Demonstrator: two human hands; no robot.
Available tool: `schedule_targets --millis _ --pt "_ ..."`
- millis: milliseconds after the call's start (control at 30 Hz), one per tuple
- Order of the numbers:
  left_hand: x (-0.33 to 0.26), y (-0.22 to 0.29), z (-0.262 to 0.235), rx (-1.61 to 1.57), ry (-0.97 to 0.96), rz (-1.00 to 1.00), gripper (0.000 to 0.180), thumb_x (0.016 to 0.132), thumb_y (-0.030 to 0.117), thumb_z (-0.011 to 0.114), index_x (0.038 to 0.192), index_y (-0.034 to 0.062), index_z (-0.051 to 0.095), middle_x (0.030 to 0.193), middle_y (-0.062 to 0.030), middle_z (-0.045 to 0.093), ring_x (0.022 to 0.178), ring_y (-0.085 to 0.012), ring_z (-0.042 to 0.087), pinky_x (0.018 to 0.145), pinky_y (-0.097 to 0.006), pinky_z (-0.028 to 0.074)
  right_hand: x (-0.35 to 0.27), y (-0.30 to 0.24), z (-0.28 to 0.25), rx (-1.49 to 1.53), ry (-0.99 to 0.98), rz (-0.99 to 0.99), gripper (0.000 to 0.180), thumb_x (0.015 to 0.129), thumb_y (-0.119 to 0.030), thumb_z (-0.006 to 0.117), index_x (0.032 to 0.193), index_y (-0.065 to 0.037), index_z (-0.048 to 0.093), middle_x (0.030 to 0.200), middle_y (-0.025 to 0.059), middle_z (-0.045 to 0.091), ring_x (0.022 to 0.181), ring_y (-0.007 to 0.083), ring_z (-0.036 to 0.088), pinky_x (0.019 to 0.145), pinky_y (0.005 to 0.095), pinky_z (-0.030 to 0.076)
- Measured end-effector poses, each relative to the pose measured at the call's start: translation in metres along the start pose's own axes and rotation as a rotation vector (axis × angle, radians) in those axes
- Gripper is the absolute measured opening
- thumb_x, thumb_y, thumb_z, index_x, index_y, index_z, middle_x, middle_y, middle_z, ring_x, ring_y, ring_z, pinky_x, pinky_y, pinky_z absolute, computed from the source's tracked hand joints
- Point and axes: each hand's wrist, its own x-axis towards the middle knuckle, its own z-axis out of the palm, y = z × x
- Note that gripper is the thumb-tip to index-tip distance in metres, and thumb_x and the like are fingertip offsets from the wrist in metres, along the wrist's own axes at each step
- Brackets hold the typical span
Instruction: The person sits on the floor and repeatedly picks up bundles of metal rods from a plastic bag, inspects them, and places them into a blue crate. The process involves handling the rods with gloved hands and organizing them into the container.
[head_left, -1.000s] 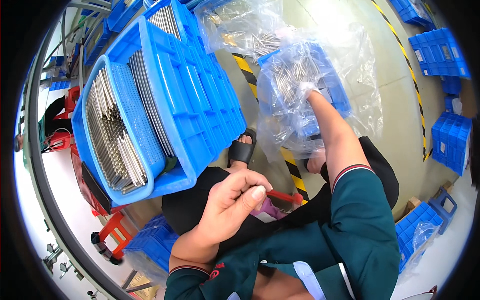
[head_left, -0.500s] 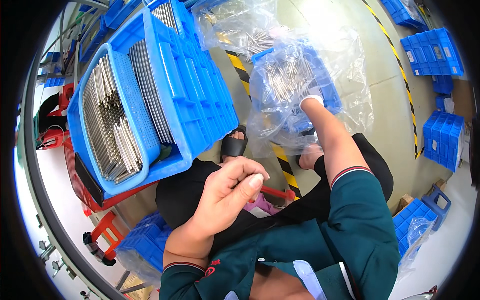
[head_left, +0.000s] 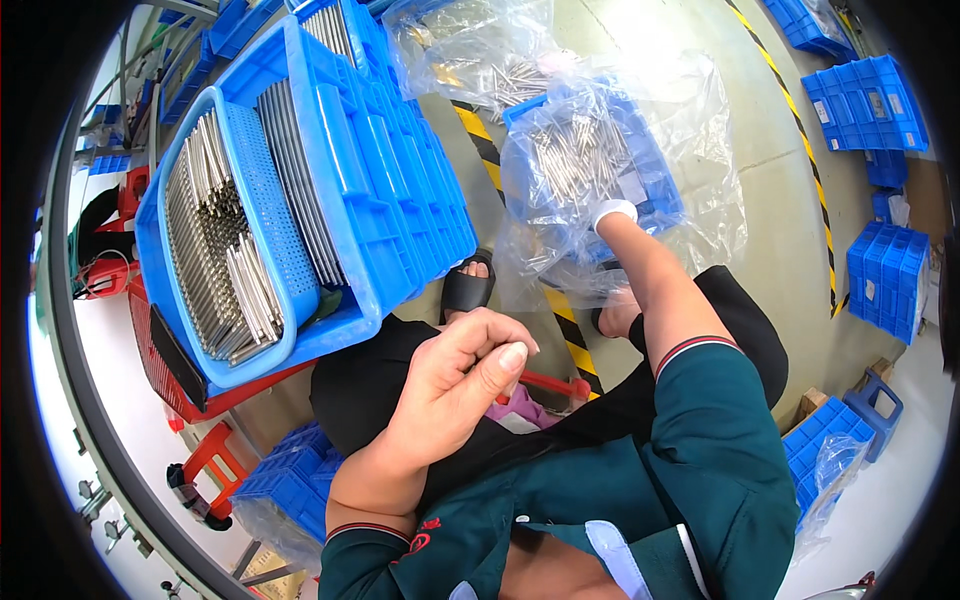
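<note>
My left hand (head_left: pixel 455 385) is held above my lap with its fingers curled in and the thumb laid against them. Whatever the curled fingers may enclose is hidden. My right arm stretches forward to a blue bin (head_left: pixel 660 185) on the floor, lined with a clear plastic bag (head_left: pixel 535 235). At the bin's near side is my right hand (head_left: pixel 613 212), with white covering showing around it; its fingers are hidden. Thin silvery metal rods (head_left: pixel 580 155) lie in a loose heap inside the bin, just beyond that hand.
To my left, a light-blue perforated basket (head_left: pixel 285 240) packed with metal rods sits in a stack of blue crates (head_left: pixel 400 190). More loose rods (head_left: pixel 520 82) lie on plastic at the far side. Blue bins (head_left: pixel 885 280) stand along the right. Yellow-black tape (head_left: pixel 575 345) crosses the floor.
My right hand has shifted slightly left and back toward me along the bin. A pale flat patch beside it shows more now. My left hand has hardly moved.
</note>
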Motion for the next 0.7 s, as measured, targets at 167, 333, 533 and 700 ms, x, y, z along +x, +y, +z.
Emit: schedule_targets --millis 167,333,533,700 --pt "0.0 -0.001 0.001 0.016 0.007 0.004 0.02 0.095 0.017 0.053 0.094 -0.0025 0.056 0.07 -0.0012 0.048 0.063 -0.0068 0.042 0.058 -0.022 0.034 -0.002 0.003 0.002 0.026 0.02 -0.028 0.032 0.087 -0.022 0.05 0.112 -0.01 0.066 0.116 0.0118 0.063 0.107 0.0294 0.062 0.082 0.0433 0.05" --pt "-0.002 -0.001 0.001 0.019 0.013 0.0 0.019 0.094 0.017 0.053 0.094 -0.0022 0.056 0.07 -0.0012 0.049 0.063 -0.0062 0.042 0.058 -0.021 0.034 0.019 0.012 -0.004 0.271 0.172 -0.083 0.035 0.087 -0.024 0.047 0.11 -0.006 0.066 0.117 0.0164 0.061 0.108 0.0342 0.06 0.088 0.0423 0.048" --pt "0.003 0.008 0.004 0.02 -0.029 -0.028 0.018 0.093 0.016 0.055 0.095 -0.0017 0.057 0.077 -0.0029 0.052 0.064 -0.0054 0.043 0.059 -0.021 0.036 0.093 0.012 0.005 0.528 0.182 -0.113 0.047 0.081 -0.027 0.057 0.12 -0.002 0.058 0.123 0.0216 0.056 0.113 0.0359 0.055 0.096 0.0407 0.043" --pt "-0.006 -0.003 -0.001 -0.007 0.038 -0.036 0.019 0.093 0.017 0.055 0.095 -0.0017 0.057 0.08 -0.0037 0.053 0.065 -0.0056 0.044 0.06 -0.021 0.036 0.052 -0.014 -0.006 0.574 0.211 -0.105 0.05 0.077 -0.03 0.06 0.115 0.002 0.06 0.119 0.0247 0.057 0.111 0.0361 0.057 0.095 0.0408 0.044"
